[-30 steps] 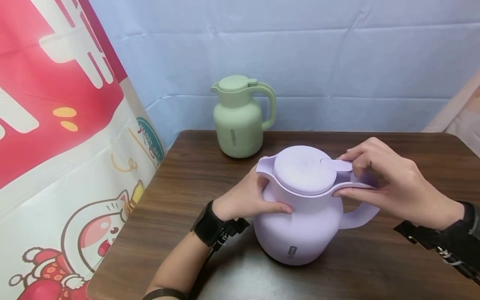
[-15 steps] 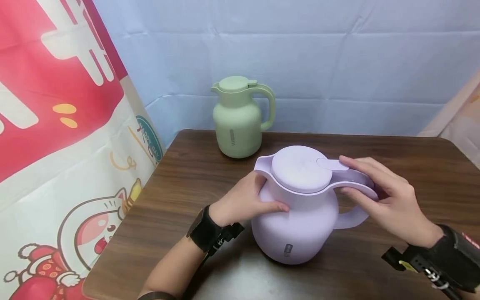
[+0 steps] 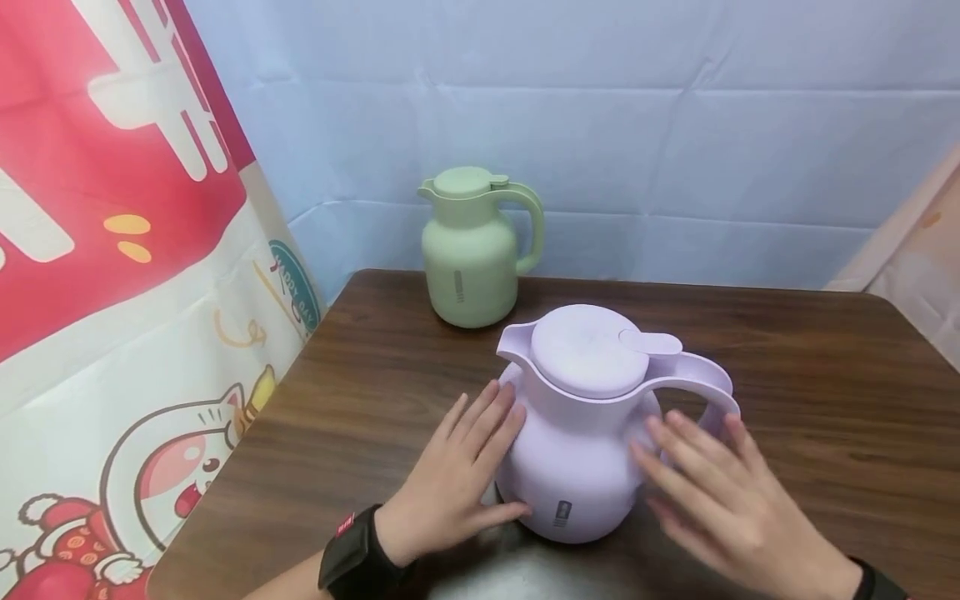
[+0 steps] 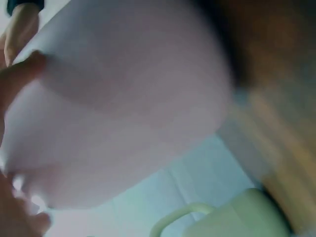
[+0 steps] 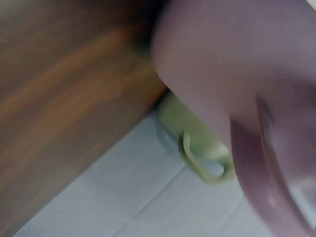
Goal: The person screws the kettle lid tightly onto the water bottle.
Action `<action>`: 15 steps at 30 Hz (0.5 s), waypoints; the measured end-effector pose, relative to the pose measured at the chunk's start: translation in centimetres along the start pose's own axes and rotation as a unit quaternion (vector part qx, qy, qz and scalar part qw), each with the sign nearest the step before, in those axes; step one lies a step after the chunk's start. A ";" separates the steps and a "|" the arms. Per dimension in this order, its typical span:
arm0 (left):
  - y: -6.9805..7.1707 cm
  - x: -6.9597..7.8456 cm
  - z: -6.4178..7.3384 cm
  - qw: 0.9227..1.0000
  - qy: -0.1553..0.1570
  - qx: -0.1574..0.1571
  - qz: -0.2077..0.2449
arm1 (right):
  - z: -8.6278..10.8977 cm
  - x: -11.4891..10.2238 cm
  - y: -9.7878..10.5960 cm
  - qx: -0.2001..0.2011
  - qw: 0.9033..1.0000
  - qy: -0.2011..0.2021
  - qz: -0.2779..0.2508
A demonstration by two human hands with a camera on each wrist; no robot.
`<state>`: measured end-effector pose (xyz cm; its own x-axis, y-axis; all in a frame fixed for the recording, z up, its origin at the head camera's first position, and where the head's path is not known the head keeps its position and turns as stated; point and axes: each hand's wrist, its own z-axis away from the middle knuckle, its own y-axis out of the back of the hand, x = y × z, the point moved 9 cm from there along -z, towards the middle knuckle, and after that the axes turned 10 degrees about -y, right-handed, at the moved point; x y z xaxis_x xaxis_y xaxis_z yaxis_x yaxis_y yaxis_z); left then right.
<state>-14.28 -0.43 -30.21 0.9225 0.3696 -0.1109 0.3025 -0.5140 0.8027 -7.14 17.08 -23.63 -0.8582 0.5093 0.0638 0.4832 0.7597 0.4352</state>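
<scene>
A lavender thermos jug (image 3: 573, 467) stands upright on the table, its spout to the left and its handle (image 3: 701, 379) to the right. The round lid (image 3: 588, 350) sits in the neck, with a small lever pointing over the handle. My left hand (image 3: 457, 483) lies with straight fingers at the jug's left side, fingertips right at the body. On the other side my right hand (image 3: 723, 500) has its fingers extended, overlapping the lower handle and body in the head view. Close up, the jug body (image 4: 123, 98) fills much of the left wrist view.
A green thermos jug (image 3: 471, 258) of the same shape stands at the table's back edge, left of the lavender one. The brown wooden table (image 3: 825, 400) ends at a pale blue cloth backdrop (image 3: 585, 142). A printed cloth (image 3: 150, 333) hangs at the left.
My right hand has let go of the lid lever and handle top, moving down beside the jug. My left hand has loosened from the neck, drawing back lower with fingers straightened.
</scene>
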 end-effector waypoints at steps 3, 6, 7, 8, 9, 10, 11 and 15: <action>0.6 1.1 0.4 0.998 -0.038 0.036 -0.044 | 1.1 -0.7 -1.6 -0.063 0.998 -0.010 0.018; 0.8 1.5 0.2 0.995 -0.055 0.049 -0.060 | 2.1 -0.8 -2.7 -0.091 0.995 -0.026 0.015; 0.8 1.6 0.1 0.996 -0.056 0.047 -0.060 | 2.4 -0.8 -3.0 -0.087 0.996 -0.028 0.013; 0.7 1.6 0.0 0.996 -0.054 0.043 -0.060 | 2.6 -0.8 -3.1 -0.083 0.996 -0.031 0.013; 0.6 1.6 -0.1 0.996 -0.051 0.040 -0.058 | 2.8 -0.7 -3.3 -0.078 0.996 -0.035 0.014; 0.5 1.6 -0.2 0.997 -0.048 0.036 -0.054 | 2.9 -0.7 -3.4 -0.072 0.996 -0.039 0.017; 0.3 1.5 -0.3 0.997 -0.043 0.030 -0.050 | 3.1 -0.6 -3.5 -0.066 0.997 -0.044 0.019; -0.6 0.9 -0.8 0.999 -0.014 0.000 -0.031 | 3.7 -0.1 -3.9 -0.049 0.995 -0.070 0.045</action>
<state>-13.83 0.87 -30.32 0.9082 0.3795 -0.1766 0.3594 -0.4908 0.7937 -8.27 15.57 -28.66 -0.7764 0.6301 -0.0161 0.5323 0.6691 0.5187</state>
